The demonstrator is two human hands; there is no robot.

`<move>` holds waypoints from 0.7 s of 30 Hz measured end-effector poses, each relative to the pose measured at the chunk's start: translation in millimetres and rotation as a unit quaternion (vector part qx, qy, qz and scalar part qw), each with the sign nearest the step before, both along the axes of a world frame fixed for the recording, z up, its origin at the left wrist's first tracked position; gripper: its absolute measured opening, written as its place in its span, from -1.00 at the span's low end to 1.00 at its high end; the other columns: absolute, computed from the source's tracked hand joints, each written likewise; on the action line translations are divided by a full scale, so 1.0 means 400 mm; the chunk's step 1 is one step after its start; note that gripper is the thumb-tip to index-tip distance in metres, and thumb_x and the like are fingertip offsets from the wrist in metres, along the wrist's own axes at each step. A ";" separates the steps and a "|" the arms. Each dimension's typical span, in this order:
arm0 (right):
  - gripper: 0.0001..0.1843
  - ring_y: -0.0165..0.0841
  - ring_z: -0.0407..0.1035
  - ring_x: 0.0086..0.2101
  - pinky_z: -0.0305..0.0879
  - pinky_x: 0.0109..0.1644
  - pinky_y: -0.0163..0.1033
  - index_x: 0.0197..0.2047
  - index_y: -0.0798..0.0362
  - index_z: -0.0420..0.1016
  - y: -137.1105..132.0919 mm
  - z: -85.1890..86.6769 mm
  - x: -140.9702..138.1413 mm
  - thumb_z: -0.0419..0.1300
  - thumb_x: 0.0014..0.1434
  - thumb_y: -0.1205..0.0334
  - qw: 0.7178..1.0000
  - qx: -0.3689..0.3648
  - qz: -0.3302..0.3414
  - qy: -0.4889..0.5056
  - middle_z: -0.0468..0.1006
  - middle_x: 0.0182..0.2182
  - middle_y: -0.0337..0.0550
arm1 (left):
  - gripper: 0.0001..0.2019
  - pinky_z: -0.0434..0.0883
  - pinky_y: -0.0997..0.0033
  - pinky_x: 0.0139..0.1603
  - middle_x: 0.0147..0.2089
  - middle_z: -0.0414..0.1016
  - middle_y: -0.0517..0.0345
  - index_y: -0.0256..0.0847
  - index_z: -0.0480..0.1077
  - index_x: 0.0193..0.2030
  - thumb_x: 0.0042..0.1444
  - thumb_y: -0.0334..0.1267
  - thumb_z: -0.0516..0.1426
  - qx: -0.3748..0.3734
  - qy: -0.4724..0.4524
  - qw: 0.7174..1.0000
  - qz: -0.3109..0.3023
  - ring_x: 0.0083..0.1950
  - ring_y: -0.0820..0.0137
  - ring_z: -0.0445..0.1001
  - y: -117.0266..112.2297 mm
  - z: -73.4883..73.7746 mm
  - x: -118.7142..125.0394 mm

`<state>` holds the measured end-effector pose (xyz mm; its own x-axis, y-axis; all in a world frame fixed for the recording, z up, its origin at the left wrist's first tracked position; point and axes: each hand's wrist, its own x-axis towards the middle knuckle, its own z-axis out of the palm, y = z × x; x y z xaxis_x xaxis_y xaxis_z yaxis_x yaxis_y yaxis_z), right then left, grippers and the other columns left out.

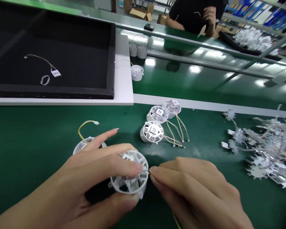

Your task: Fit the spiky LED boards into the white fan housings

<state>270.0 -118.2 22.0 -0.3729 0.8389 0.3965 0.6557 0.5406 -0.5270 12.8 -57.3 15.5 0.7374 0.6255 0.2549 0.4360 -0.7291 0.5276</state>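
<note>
My left hand (90,178) grips a small white round fan (131,186), thumb on its hub and fingers around the ring. The fan is tilted toward me, and a printed label on its hub is partly covered. At the ring's right edge, the fingertips of my right hand (193,187) pinch a thin wire (149,173). A yellowish wire end (176,221) shows below that hand. Behind my left fingers lies another white fan (78,148) with a yellow wire, partly hidden. Beyond my hands stand three labelled fans (153,132) with trailing wires.
On the right lies a pile of clear, spiky fan parts (271,149) with wires. A black tray (111,63) at the far left holds a wired label piece and a ring. More white fans (137,73) stand behind. A person (197,16) is across the bench.
</note>
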 end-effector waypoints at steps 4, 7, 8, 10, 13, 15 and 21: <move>-0.79 -0.38 0.37 -0.58 0.20 -0.53 -0.20 -0.15 0.13 0.57 0.033 -0.009 0.003 0.11 0.46 0.46 0.998 0.016 0.033 -0.043 0.58 -0.50 -0.22 | -0.65 -0.04 0.08 0.69 0.18 0.65 0.27 0.02 0.23 0.34 0.47 -0.23 0.09 0.007 0.018 1.000 -0.012 0.23 0.34 0.63 0.012 -0.018 0.017; -0.74 -0.36 0.30 -0.60 0.15 -0.54 -0.18 -0.21 0.15 0.60 0.045 -0.014 0.002 0.11 0.45 0.45 0.995 -0.009 0.034 -0.091 0.48 -0.54 -0.24 | -0.67 -0.20 0.22 0.69 0.17 0.64 0.24 -0.09 0.23 0.33 0.50 -0.27 0.05 0.055 0.037 0.998 -0.020 0.19 0.39 0.64 0.013 -0.035 0.026; -0.73 -0.35 0.30 -0.60 0.15 -0.54 -0.18 -0.23 0.14 0.61 0.046 -0.017 0.001 0.10 0.45 0.45 0.994 -0.014 0.035 -0.102 0.47 -0.55 -0.25 | -0.70 -0.21 0.23 0.69 0.15 0.64 0.25 -0.10 0.26 0.31 0.51 -0.28 0.03 0.060 0.037 0.997 -0.017 0.17 0.40 0.64 0.012 -0.039 0.027; -0.72 -0.35 0.34 -0.58 0.19 -0.51 -0.18 -0.24 0.13 0.60 0.047 -0.021 -0.002 0.10 0.45 0.44 0.993 -0.020 0.038 -0.111 0.50 -0.52 -0.24 | -0.74 -0.21 0.21 0.69 0.13 0.64 0.25 -0.09 0.30 0.28 0.52 -0.23 0.03 0.050 0.030 0.998 -0.005 0.17 0.39 0.64 0.010 -0.042 0.025; -0.81 -0.32 0.49 -0.44 0.32 -0.40 -0.19 -0.17 0.12 0.59 0.049 -0.024 -0.005 0.15 0.46 0.37 0.995 -0.017 0.043 -0.094 0.64 -0.36 -0.16 | -0.74 -0.23 0.22 0.69 0.15 0.63 0.23 -0.06 0.33 0.24 0.49 -0.16 0.08 0.051 0.024 0.998 -0.004 0.23 0.33 0.60 0.012 -0.037 0.014; -0.87 -0.30 0.55 -0.35 0.39 -0.32 -0.18 -0.10 0.12 0.56 0.051 -0.025 -0.007 0.19 0.47 0.31 0.996 -0.003 0.038 -0.080 0.69 -0.25 -0.13 | -0.77 -0.24 0.24 0.69 0.14 0.63 0.24 -0.05 0.34 0.20 0.48 -0.15 0.09 0.075 0.022 0.997 -0.011 0.26 0.33 0.58 0.019 -0.033 0.005; -0.85 -0.29 0.61 -0.28 0.48 -0.23 -0.17 -0.01 0.13 0.53 0.050 -0.034 -0.023 0.21 0.49 0.23 0.997 0.028 0.030 -0.058 0.71 -0.16 -0.10 | -0.83 -0.28 0.32 0.69 0.08 0.66 0.30 -0.07 0.42 0.13 0.48 -0.25 0.10 0.128 0.023 0.991 -0.034 0.16 0.39 0.64 0.049 -0.032 0.000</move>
